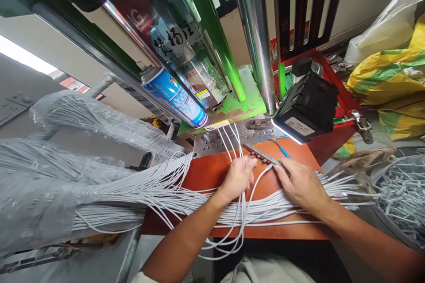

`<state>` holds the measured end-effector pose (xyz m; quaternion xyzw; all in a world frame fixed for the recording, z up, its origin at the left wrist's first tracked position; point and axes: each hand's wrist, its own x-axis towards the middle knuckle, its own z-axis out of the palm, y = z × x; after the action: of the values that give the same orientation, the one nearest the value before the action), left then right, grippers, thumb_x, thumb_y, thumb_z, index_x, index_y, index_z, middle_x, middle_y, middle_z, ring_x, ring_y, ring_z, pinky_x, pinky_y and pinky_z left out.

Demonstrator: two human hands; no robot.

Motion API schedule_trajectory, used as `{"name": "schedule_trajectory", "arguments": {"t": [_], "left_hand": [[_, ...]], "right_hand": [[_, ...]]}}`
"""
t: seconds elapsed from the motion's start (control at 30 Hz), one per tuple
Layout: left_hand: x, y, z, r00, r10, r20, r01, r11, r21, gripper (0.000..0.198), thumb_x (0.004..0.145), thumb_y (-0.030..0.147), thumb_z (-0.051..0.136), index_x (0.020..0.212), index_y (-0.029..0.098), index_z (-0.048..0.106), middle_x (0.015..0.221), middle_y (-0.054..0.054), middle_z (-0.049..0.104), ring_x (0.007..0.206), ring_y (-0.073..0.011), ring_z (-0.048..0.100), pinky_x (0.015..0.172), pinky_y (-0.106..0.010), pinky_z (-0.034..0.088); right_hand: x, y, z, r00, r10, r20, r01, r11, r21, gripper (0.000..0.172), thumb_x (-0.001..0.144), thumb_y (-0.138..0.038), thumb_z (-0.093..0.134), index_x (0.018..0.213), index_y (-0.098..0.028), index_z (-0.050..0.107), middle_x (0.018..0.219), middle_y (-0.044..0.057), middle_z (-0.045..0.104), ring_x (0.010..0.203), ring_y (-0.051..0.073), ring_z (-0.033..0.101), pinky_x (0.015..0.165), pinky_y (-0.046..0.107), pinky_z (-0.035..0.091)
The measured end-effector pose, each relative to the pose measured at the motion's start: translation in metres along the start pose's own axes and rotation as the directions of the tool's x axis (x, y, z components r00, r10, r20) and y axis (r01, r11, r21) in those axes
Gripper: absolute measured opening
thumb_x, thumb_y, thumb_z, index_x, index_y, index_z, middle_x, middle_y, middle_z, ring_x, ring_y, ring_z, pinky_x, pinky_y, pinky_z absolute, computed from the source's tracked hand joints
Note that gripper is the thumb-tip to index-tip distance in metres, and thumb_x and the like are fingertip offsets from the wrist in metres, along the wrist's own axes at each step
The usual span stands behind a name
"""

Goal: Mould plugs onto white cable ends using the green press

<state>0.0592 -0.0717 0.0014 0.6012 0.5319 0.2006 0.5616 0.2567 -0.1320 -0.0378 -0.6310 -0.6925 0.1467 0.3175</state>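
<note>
Head view, looking down on an orange tabletop [292, 161] crowded with white cables [159, 190], which run across it in a thick bundle, their left end bound in clear plastic wrap [66, 177]. A few loose strands loop off the table's near edge, and a few more reach up to a steel plate [226, 142] with rows of holes at the table's far side.

The left hand [237, 179] is curled over the cables, its fingertips beside one end of a notched steel bar [262, 155]; whether it is gripping anything, I cannot tell. The right hand [300, 185] lies spread on the bundle, its fingers [278, 171] against the bar's other end, with no clear closed grip.

Behind the plate rises a green press [232, 101] with a chrome column [254, 22]. A blue spray can [174, 97] lies tilted on its frame, and a black box [307, 106] sits to the right of the column. Off to the right are yellow sacks [388, 75], a white bag [381, 26] and a metal tub [405, 194] of cut cable pieces — the floor below is mostly hidden.
</note>
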Motion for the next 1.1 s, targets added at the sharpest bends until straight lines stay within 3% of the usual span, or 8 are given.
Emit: {"name": "schedule_trajectory", "arguments": {"t": [0.07, 0.2, 0.5, 0.67, 0.87, 0.97, 1.03, 1.1], "left_hand": [[0.002, -0.002, -0.005, 0.997, 0.015, -0.075, -0.015, 1.0, 0.001, 0.043, 0.095, 0.061, 0.052, 0.091, 0.018, 0.057, 0.049, 0.008, 0.05, 0.033, -0.0055, 0.036, 0.037, -0.018, 0.027], [0.005, -0.002, -0.003, 0.996, -0.051, 0.074, 0.056, 0.996, -0.066, 0.039, 0.091, 0.056, 0.058, 0.085, 0.018, 0.056, 0.052, 0.007, 0.05, 0.035, -0.006, 0.036, 0.036, -0.019, 0.026], [0.013, 0.014, 0.0, 0.961, -0.016, 0.277, 0.067, 0.982, -0.176, 0.046, 0.085, 0.06, 0.065, 0.077, 0.015, 0.059, 0.049, 0.009, 0.036, 0.041, -0.0039, 0.025, 0.042, -0.02, 0.017], [0.014, 0.014, -0.007, 0.944, -0.116, 0.309, 0.153, 0.984, -0.096, 0.039, 0.089, 0.055, 0.061, 0.081, 0.017, 0.059, 0.046, 0.007, 0.044, 0.035, -0.0055, 0.031, 0.037, -0.018, 0.02], [0.017, 0.012, -0.005, 0.939, -0.121, 0.323, 0.15, 0.986, -0.068, 0.042, 0.093, 0.055, 0.058, 0.078, 0.016, 0.059, 0.045, 0.004, 0.05, 0.032, -0.0055, 0.036, 0.035, -0.017, 0.023], [0.019, 0.008, -0.004, 0.933, -0.095, 0.348, 0.129, 0.989, -0.074, 0.043, 0.096, 0.057, 0.054, 0.083, 0.016, 0.059, 0.049, 0.002, 0.055, 0.034, -0.0078, 0.045, 0.037, -0.018, 0.031], [0.018, 0.004, -0.006, 0.958, -0.06, 0.281, 0.073, 0.997, -0.036, 0.043, 0.098, 0.057, 0.05, 0.088, 0.016, 0.059, 0.054, 0.001, 0.058, 0.039, -0.0102, 0.051, 0.042, -0.02, 0.037], [0.016, 0.0, -0.011, 0.997, 0.012, 0.071, -0.016, 0.998, 0.055, 0.039, 0.1, 0.053, 0.048, 0.089, 0.017, 0.06, 0.056, 0.003, 0.056, 0.044, -0.0099, 0.051, 0.047, -0.021, 0.039]], "right_hand": [[0.0, 0.0, -0.001, 1.0, 0.003, -0.001, -0.003, 1.0, 0.02, 0.03, 0.107, -0.038, 0.039, 0.099, -0.023, 0.064, 0.088, 0.005, 0.071, 0.076, 0.021, 0.065, 0.068, 0.033, 0.037], [0.0, 0.0, 0.001, 0.999, -0.052, -0.014, 0.051, 0.997, -0.058, 0.031, 0.107, -0.038, 0.038, 0.099, -0.022, 0.063, 0.086, 0.004, 0.071, 0.07, 0.02, 0.063, 0.065, 0.034, 0.034], [-0.002, 0.002, 0.004, 0.987, -0.158, 0.024, 0.159, 0.978, -0.137, 0.029, 0.107, -0.037, 0.038, 0.095, -0.021, 0.059, 0.085, 0.004, 0.068, 0.069, 0.02, 0.061, 0.063, 0.034, 0.03], [-0.002, 0.003, 0.004, 0.995, -0.098, -0.015, 0.095, 0.986, -0.137, 0.029, 0.107, -0.038, 0.039, 0.1, -0.021, 0.062, 0.086, 0.004, 0.069, 0.066, 0.02, 0.06, 0.062, 0.034, 0.03], [-0.001, 0.007, 0.001, 0.977, -0.211, 0.04, 0.213, 0.976, -0.051, 0.028, 0.107, -0.038, 0.039, 0.091, -0.022, 0.056, 0.081, 0.003, 0.064, 0.068, 0.019, 0.058, 0.064, 0.033, 0.034], [0.0, 0.007, 0.001, 0.977, -0.212, 0.036, 0.213, 0.976, -0.041, 0.027, 0.107, -0.039, 0.04, 0.094, -0.022, 0.057, 0.084, 0.003, 0.066, 0.069, 0.019, 0.059, 0.063, 0.033, 0.035], [0.001, 0.006, 0.001, 0.99, -0.142, 0.0, 0.142, 0.989, -0.041, 0.027, 0.107, -0.04, 0.041, 0.1, -0.023, 0.06, 0.087, 0.003, 0.068, 0.071, 0.02, 0.062, 0.063, 0.033, 0.036], [0.001, 0.005, 0.0, 0.996, -0.082, -0.035, 0.081, 0.997, -0.018, 0.027, 0.107, -0.04, 0.041, 0.106, -0.023, 0.062, 0.091, 0.004, 0.07, 0.077, 0.022, 0.066, 0.066, 0.034, 0.038]]}}
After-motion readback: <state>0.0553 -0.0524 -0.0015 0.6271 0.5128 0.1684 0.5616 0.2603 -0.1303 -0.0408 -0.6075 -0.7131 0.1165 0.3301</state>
